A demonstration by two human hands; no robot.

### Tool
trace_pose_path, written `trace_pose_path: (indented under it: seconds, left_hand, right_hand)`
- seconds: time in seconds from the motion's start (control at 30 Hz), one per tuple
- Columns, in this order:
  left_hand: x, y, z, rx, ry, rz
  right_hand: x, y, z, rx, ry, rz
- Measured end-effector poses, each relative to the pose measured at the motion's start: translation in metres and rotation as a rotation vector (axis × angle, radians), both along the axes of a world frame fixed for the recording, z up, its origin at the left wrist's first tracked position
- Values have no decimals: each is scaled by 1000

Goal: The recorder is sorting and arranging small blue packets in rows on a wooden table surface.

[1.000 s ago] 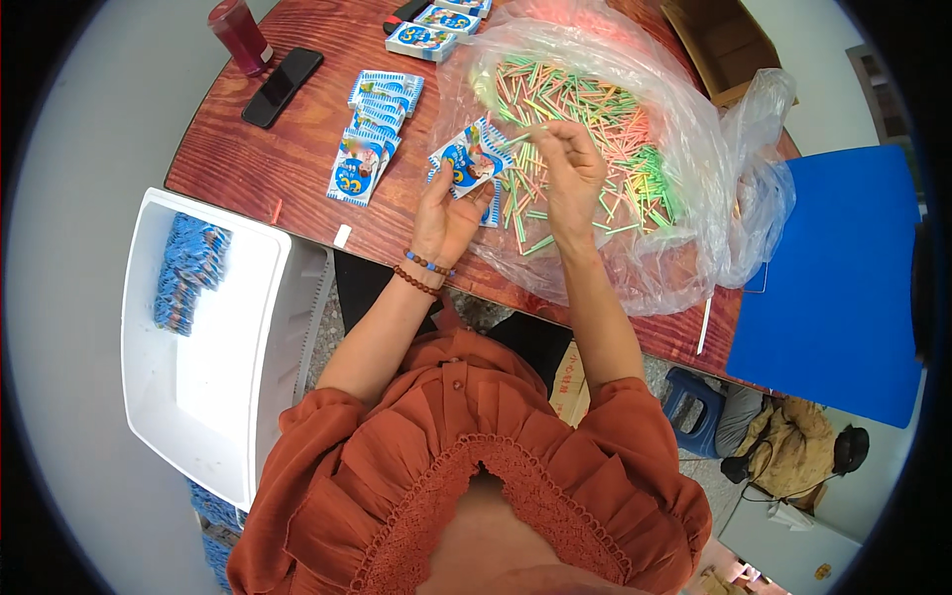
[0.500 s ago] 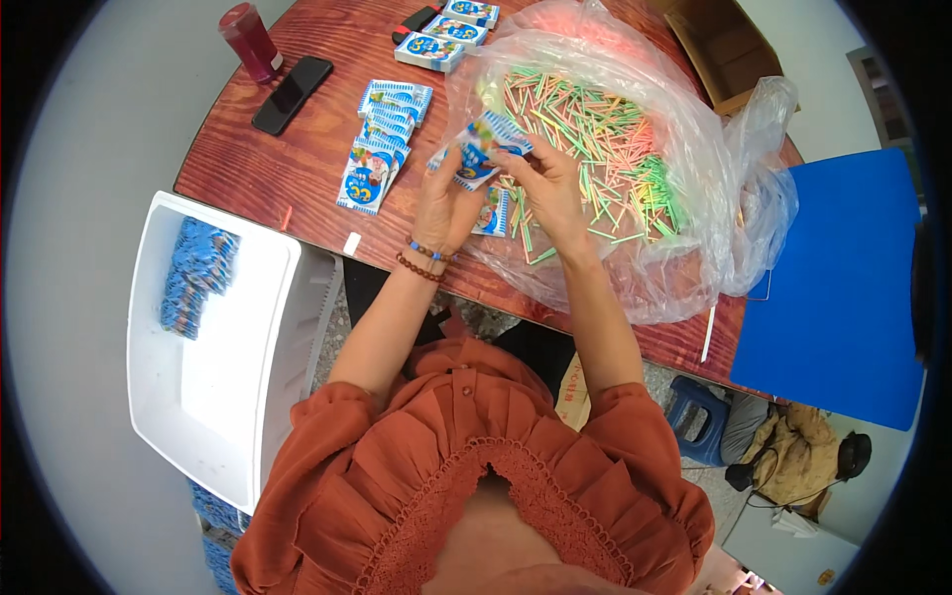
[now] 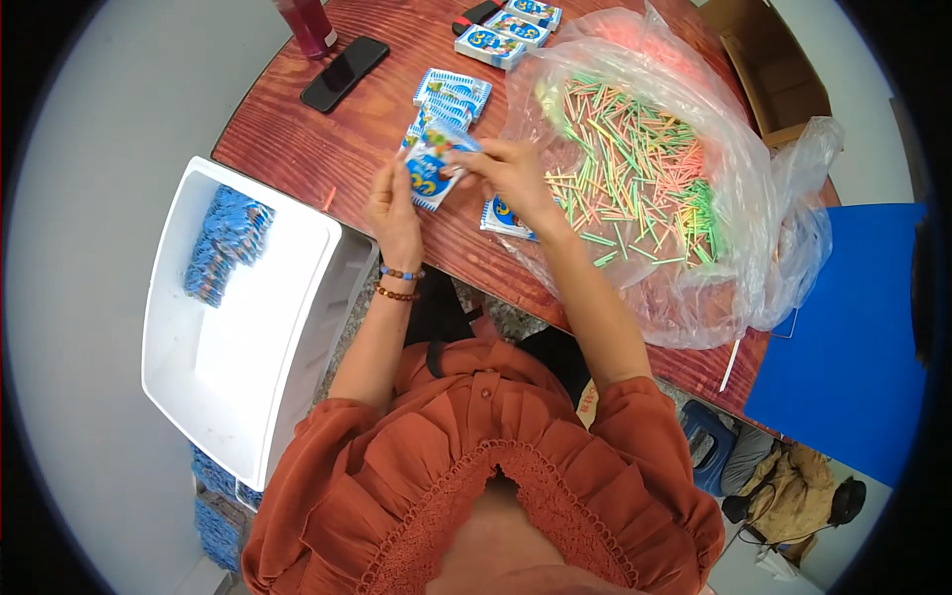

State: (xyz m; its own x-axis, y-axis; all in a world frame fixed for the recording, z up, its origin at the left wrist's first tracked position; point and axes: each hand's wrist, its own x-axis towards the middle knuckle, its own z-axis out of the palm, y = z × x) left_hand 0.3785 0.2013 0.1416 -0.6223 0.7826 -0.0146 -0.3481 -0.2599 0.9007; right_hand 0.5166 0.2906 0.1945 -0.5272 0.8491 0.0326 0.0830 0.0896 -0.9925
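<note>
Head view: I see the left hand (image 3: 397,213) with its fingers gripping a blue-and-white packet (image 3: 428,178) above the red-brown table (image 3: 283,139), near a row of similar packets (image 3: 456,91); the right hand (image 3: 521,183) blurs at its right side, its grip impossible to tell.

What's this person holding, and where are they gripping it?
A blue-and-white packet: the left hand holds it by its left edge. The right hand has fingers at its right side; blur hides whether they grip.
</note>
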Motion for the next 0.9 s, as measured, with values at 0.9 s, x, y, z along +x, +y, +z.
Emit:
trace_pose_path:
  seconds: [0.9]
  left_hand:
    - [31,-2,12,-63,1014,-176]
  right_hand:
    - [113,8,-36,505,-666,-83]
